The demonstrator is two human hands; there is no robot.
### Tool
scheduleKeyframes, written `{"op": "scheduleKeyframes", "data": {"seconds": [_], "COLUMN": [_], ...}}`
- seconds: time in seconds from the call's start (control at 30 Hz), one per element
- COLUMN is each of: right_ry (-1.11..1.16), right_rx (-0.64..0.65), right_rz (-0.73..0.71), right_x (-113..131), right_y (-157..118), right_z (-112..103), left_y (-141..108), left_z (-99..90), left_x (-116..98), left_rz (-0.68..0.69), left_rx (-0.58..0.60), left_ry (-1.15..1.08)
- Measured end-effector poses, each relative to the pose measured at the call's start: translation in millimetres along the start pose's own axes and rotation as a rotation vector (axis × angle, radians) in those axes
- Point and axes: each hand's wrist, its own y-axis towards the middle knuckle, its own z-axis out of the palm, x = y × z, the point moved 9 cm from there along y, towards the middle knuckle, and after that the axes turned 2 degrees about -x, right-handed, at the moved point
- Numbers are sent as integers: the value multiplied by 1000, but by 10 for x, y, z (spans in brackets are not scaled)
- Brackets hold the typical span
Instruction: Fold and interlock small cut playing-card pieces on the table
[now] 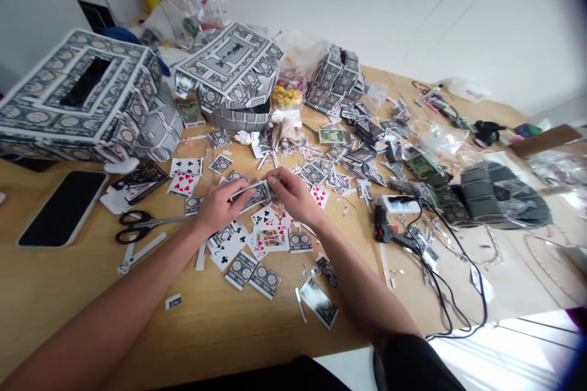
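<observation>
Between my two hands is a playing card point(255, 195) with a dark patterned back, held a little above the table. My left hand point(223, 203) grips its left end, fingers closed. My right hand point(292, 193) pinches the right end with thumb and fingers. Under and around them lie loose cards, among them a seven of clubs point(227, 246) and a king point(270, 237), plus cut card pieces point(265, 280). Black-handled scissors point(137, 226) rest left of my left forearm, blades pointing toward my left hand.
A phone point(64, 208) lies at the left. Card-covered boxes point(36, 91) stand behind, with a card-covered round container point(504, 195) at the right. A glue gun point(389, 229) with black cables point(458, 281) sits right of my right arm. Card scraps point(367, 140) are heaped across the middle.
</observation>
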Motion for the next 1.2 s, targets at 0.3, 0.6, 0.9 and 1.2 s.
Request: {"op": "scheduleKeyframes", "data": {"seconds": [0.3, 0.6, 0.9, 1.2], "right_ry": [-26, -89, -122, 87], "right_rx": [62, 50, 59, 143], "right_rz": [-27, -64, -59, 6], "right_x": [68, 111, 128, 105], "right_y": [-18, -47, -76, -66], "right_z": [89, 145, 193, 143], "left_y": [-5, -23, -41, -32], "left_z": [16, 8, -13, -17], "left_x": [-11, 24, 18, 108], "left_rz": [35, 0, -18, -130], "left_rx": [19, 3, -25, -48], "left_ry": [-13, -3, 25, -114]}}
